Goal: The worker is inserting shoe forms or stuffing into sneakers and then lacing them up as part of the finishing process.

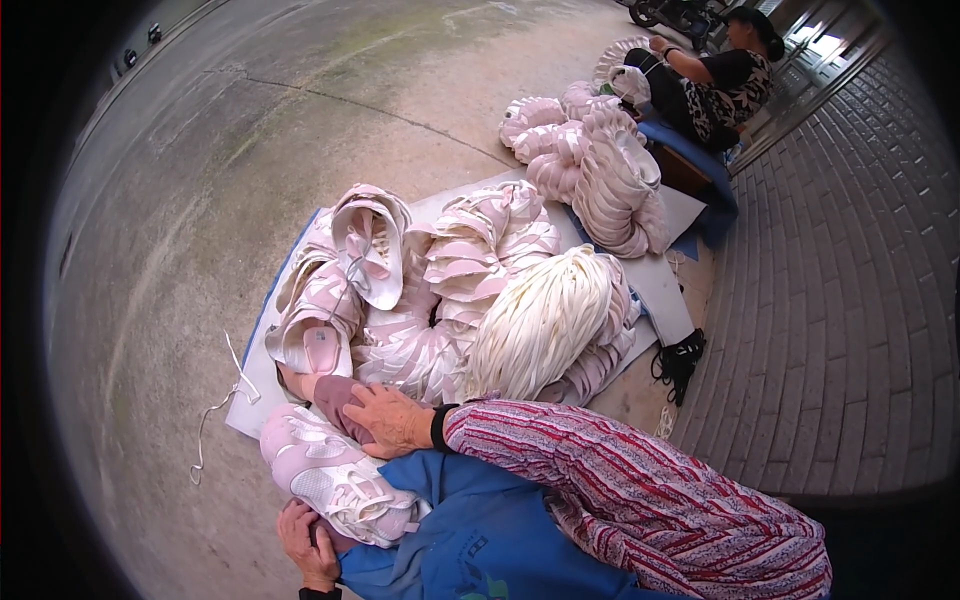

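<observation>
On the blue-aproned lap [480,540] at the lower edge of the view lies a pink-and-white shoe upper [335,475], its long axis running from upper left to lower right, the laced front facing up. The left hand [308,545] sits under its lower end, fingers curled around the edge in a closed grip. The right hand [392,420], in a striped sleeve with a dark wristband, lies across the upper end, its grip pressed down on a mauve inner piece [335,398] just beside the upper; whether its fingers pinch anything I cannot tell. Just beyond that grip, a stack of like uppers [400,290] is heaped on a white sheet [660,285] over a blue mat on the concrete floor, one showing a small square grey label [320,340] on its insole. A thick bundle of white laces [545,320] lies right of the grip. A loose lace [215,410] trails left on the floor. Farther off, another person [715,85] sits by more stacked uppers [595,165].
</observation>
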The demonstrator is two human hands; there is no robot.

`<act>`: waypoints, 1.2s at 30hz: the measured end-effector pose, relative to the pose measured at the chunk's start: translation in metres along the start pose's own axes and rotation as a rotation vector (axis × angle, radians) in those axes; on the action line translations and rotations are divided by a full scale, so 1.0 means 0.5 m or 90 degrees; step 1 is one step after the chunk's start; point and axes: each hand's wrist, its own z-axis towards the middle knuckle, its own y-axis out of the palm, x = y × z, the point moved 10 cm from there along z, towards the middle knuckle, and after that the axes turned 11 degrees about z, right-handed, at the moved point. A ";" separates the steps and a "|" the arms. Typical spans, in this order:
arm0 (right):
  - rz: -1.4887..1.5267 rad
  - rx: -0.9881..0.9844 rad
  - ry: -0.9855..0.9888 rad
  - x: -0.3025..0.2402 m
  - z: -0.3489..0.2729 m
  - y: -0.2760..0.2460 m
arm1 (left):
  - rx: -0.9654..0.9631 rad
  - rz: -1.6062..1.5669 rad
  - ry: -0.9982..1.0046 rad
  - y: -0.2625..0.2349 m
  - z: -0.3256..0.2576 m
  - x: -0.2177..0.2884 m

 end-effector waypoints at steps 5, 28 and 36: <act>0.001 0.004 -0.002 -0.002 0.001 -0.002 | -0.003 0.002 -0.003 0.001 0.000 -0.002; 0.009 0.009 0.002 0.000 0.000 -0.002 | 0.007 0.017 0.019 -0.008 0.003 0.012; 0.007 0.020 -0.011 -0.002 0.000 -0.003 | -0.010 0.000 -0.007 0.000 0.001 -0.002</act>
